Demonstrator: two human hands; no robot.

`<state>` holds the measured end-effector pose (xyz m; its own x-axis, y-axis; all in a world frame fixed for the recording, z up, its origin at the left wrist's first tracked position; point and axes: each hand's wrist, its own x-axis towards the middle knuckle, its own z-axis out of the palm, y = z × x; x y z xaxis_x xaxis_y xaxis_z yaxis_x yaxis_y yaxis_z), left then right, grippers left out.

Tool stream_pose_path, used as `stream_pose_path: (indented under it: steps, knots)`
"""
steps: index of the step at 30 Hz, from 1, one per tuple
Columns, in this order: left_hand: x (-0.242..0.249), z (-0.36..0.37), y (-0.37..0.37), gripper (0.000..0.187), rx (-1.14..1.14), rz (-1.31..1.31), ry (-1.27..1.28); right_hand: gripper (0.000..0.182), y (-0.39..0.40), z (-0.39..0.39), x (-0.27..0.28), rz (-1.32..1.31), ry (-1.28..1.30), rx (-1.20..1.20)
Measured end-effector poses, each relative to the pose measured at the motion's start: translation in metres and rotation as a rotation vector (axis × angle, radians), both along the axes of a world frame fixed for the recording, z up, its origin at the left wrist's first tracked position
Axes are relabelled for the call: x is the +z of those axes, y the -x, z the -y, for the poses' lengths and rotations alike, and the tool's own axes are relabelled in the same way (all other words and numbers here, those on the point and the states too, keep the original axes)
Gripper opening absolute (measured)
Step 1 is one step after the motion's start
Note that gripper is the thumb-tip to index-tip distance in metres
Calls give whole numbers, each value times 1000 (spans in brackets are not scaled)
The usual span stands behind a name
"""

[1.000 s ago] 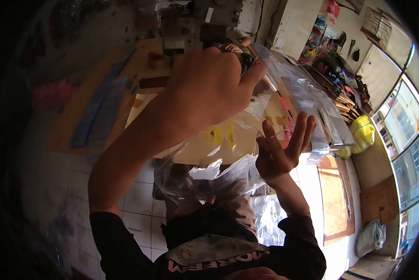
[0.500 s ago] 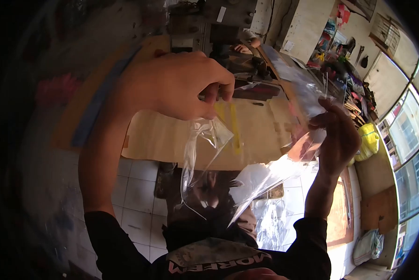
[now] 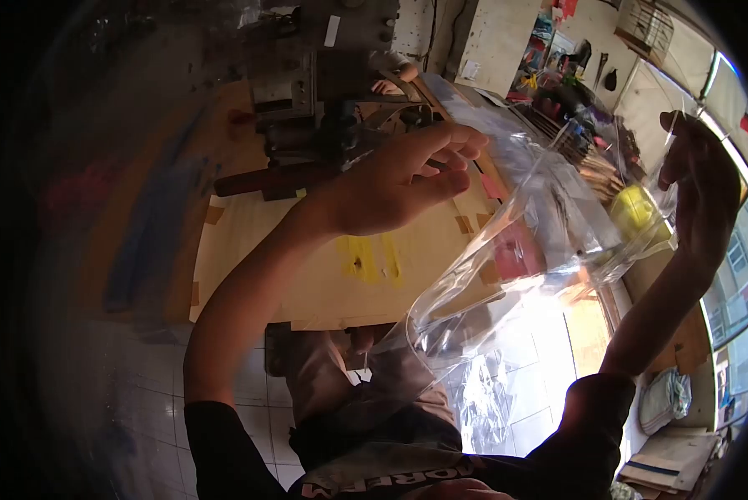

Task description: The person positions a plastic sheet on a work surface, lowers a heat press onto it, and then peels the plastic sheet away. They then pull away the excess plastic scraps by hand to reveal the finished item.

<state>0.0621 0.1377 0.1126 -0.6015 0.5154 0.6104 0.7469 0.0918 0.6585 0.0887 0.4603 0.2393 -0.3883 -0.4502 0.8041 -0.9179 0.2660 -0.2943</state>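
From my right hand [image 3: 700, 187], raised at the right, a clear plastic sheet [image 3: 482, 275] hangs. The fingers pinch its edge, and the crumpled sheet sags down and left across the front of the table. My left hand [image 3: 416, 179] hovers over the tan work surface [image 3: 266, 275], fingers loosely curved and thumb apart, with nothing visible between them. Beneath it, yellow tape strips [image 3: 370, 258] lie on the surface. Behind the left wrist sits a dark machine part with a long dark red bar [image 3: 266, 179].
Another person's hand [image 3: 384, 87] rests at the far side of the table. More clear plastic [image 3: 482, 400] lies on the tiled floor. A yellow bundle [image 3: 634, 208] and cluttered shelves [image 3: 570, 92] stand on the right, beside the windows [image 3: 736, 292].
My left hand has let go of the plastic and moved right. My right hand has moved up and right, drawing the sheet along. The camera view has shifted.
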Motion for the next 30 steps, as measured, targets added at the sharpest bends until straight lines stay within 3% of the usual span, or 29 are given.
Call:
stream_pose_path:
  steps: [3, 5, 9, 13, 14, 16, 17, 19, 21, 23, 25, 27, 30]
  knots:
    - [-4, -36, 16, 43, -165, 84, -112, 35, -25, -24, 29, -44, -69, -95]
    - [-4, -56, 26, 43, -257, 147, -127, 47, -30, -33, 38, -70, -74, -220]
    - [2, -91, 35, 44, -376, 40, -138, 47, -53, -67, 68, -18, -143, -324]
    - [10, -118, 28, 49, -515, -83, -108, 46, -69, -72, 73, -194, -259, -320]
    - [10, -125, 27, 42, -620, -83, -94, 46, -73, -68, 74, -193, -252, -336]
    - [11, -133, 16, 33, -773, 38, -46, 18, -80, -52, 76, -84, -166, -74]
    - [8, -137, 14, 33, -788, 42, -33, 18, -78, -51, 74, -83, -154, -90]
    - [-9, -138, 12, 29, -754, -22, 35, 21, -76, -49, 60, -236, -117, -38]
    - [-18, -137, 9, 24, -781, 127, 82, 20, -79, -53, 52, -222, -12, -73]
    - [-22, -134, 9, 20, -541, -98, 165, 19, -81, -62, 53, -259, -125, -54]
    - [-23, -117, 17, 20, -482, -141, 129, 18, -82, -88, 56, -151, -153, -127]
    - [-23, -105, 18, 20, -416, -191, 100, 45, -84, -105, 40, -71, -81, -648]
    - [-19, -87, 0, 18, -298, -149, -138, 46, -72, -116, 23, 31, 51, -607]
